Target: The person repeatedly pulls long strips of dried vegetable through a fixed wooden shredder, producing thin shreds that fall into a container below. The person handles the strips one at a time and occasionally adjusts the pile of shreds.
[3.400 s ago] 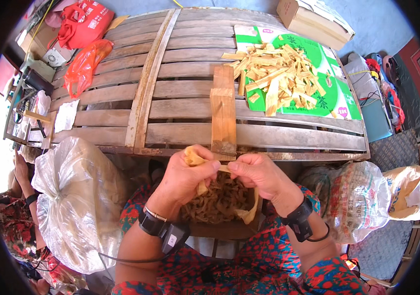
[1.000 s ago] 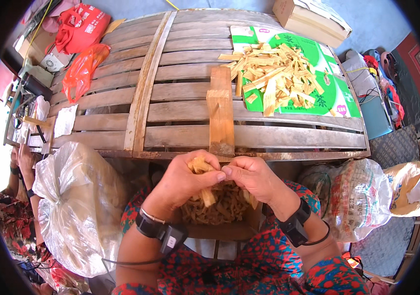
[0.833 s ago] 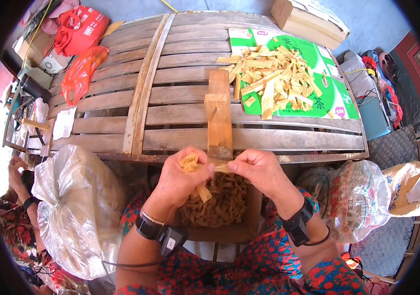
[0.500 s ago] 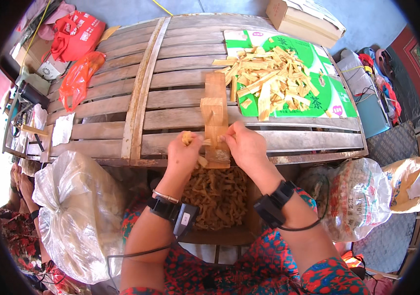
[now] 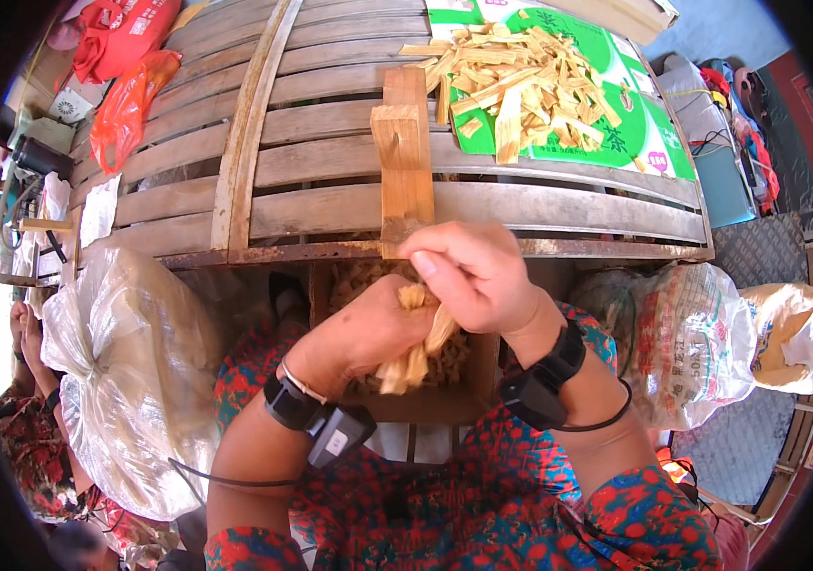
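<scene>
Yellow strips (image 5: 408,369), bunched tight in the left hand (image 5: 368,324) over a box (image 5: 421,409), partly out of sight. Cannot tell whether pinching anything with the right hand (image 5: 478,281), curled just beside.

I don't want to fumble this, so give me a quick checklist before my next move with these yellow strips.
1. Left hand gripping the yellow strips: ok, a bunch shows in its grasp.
2. Right hand grip: cannot tell; what its fingertips may hold is hidden.
3. Near end of the wooden block in plain sight: not ok, the right hand partly covers it.
4. Box below the hands: ok, with pieces visible inside.
5. Pile wholly on the green cardboard: not ok, some pieces stick out past its left edge.
</scene>
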`<control>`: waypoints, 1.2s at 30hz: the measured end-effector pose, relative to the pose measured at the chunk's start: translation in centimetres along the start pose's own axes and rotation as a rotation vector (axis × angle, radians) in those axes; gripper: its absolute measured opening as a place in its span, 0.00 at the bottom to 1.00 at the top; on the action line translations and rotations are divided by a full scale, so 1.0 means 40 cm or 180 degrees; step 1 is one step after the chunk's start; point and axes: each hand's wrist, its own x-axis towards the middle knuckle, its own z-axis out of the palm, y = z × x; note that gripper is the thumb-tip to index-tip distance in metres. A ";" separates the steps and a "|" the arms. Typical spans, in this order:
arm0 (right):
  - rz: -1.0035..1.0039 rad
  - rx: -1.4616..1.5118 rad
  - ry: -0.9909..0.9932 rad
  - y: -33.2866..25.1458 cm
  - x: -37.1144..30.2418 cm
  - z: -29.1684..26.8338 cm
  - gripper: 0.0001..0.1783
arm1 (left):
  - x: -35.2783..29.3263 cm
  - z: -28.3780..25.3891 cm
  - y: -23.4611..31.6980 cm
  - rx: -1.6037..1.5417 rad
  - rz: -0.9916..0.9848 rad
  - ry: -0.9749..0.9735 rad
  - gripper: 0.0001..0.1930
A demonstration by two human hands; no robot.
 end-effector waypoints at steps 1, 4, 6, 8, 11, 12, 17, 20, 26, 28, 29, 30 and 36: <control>0.0053 -0.0002 0.0178 -0.001 -0.002 -0.005 0.05 | -0.020 -0.005 0.014 0.0077 0.0264 -0.0630 0.14; 0.1238 0.0462 0.0136 0.000 -0.004 -0.014 0.13 | -0.057 -0.009 0.032 -0.0814 0.1032 -0.1091 0.16; 0.1894 0.0715 -0.0333 -0.001 -0.005 -0.013 0.15 | -0.042 -0.018 0.025 0.0788 0.1529 0.0267 0.12; 0.3256 0.1993 -0.0543 -0.005 -0.009 -0.013 0.15 | -0.018 -0.038 0.011 0.1827 0.2644 0.0761 0.14; 0.3780 0.3011 -0.1032 -0.011 -0.016 -0.009 0.11 | 0.001 -0.073 -0.004 0.3056 0.3099 0.1248 0.19; 0.3829 0.3567 -0.1111 -0.013 -0.019 -0.005 0.10 | 0.004 -0.078 -0.007 0.3137 0.3328 0.1306 0.18; 0.3415 0.3536 0.0173 -0.015 -0.032 0.044 0.02 | 0.002 -0.055 -0.004 0.3409 0.3925 0.2310 0.10; 0.2274 0.2645 0.0670 -0.020 -0.040 0.051 0.07 | -0.004 -0.046 -0.007 0.2969 0.3445 0.2516 0.09; 0.1140 -0.0513 -0.0511 -0.021 -0.046 0.034 0.11 | -0.002 -0.064 -0.027 0.3265 0.2747 0.1772 0.09; 0.1143 -0.0975 -0.0790 -0.019 -0.046 0.033 0.12 | -0.004 -0.064 -0.026 0.2890 0.3018 0.1684 0.07; 0.1158 -0.0907 -0.0614 -0.017 -0.044 0.033 0.17 | -0.004 -0.063 -0.023 0.2639 0.3136 0.1578 0.07; 0.1640 -0.0184 -0.0612 -0.017 -0.044 0.031 0.19 | -0.007 -0.063 -0.017 0.2461 0.3073 0.1455 0.06; 0.3035 0.3090 -0.0981 -0.030 -0.047 -0.003 0.28 | -0.056 -0.081 0.017 -0.0547 0.2695 0.1484 0.09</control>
